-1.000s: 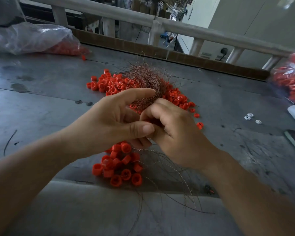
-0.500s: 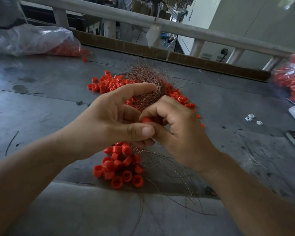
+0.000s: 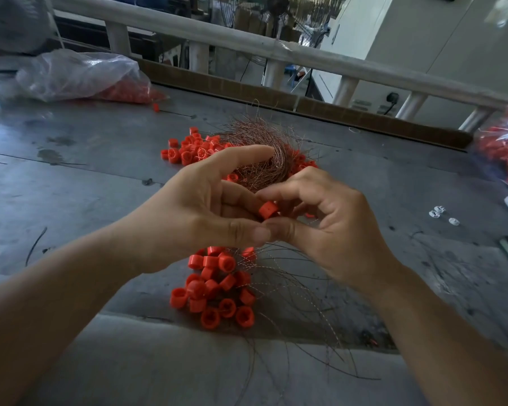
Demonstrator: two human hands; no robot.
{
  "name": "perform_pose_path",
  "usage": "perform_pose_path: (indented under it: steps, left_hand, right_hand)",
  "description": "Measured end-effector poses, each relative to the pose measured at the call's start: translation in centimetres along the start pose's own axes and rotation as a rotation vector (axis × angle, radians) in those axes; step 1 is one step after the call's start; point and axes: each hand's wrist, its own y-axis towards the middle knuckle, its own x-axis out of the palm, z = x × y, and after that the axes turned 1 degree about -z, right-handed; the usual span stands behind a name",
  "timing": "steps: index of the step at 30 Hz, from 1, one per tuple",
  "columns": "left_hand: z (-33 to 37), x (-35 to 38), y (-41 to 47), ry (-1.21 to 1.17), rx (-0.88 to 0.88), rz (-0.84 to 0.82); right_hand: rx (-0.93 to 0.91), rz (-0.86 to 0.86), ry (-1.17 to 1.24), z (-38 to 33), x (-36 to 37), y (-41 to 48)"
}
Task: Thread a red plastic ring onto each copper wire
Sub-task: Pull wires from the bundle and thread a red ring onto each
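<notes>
My right hand (image 3: 332, 224) pinches a red plastic ring (image 3: 268, 209) between thumb and forefinger. My left hand (image 3: 200, 209) meets it thumb to thumb, its other fingers curled toward the ring; any wire between its fingertips is too thin to make out. Behind the hands lies a tangled bundle of copper wires (image 3: 258, 153) on a heap of loose red rings (image 3: 188, 150). Below the hands, a cluster of red rings (image 3: 214, 288) sits on wires (image 3: 299, 312) that fan out to the right.
The grey metal table (image 3: 86, 183) carries a clear plastic bag of red rings (image 3: 80, 74) at the back left and another bag (image 3: 504, 148) at the right edge. Small white parts (image 3: 440, 213) lie to the right. A white railing (image 3: 247, 42) runs behind.
My right hand has uncurled and turned, so the red ring between its thumb and forefinger now shows. The left hand has stayed against it.
</notes>
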Motion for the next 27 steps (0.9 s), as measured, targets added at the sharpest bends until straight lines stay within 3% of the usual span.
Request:
perform_pose_path:
  steps: [7,21,27]
  left_hand:
    - [0.01,0.0,0.21,0.01,0.024,0.032]
    - [0.19,-0.7,0.28,-0.141,0.056,0.057]
    - [0.29,-0.21,0.48,0.043,0.103,0.181]
  right_hand:
    - [-0.029,-0.02,-0.015,-0.21,0.04,-0.12]
    - [0.082,0.055,-0.129,-0.29,-0.73,0.04]
    - [0.125,0.044,-0.283,-0.48,-0.78,0.04]
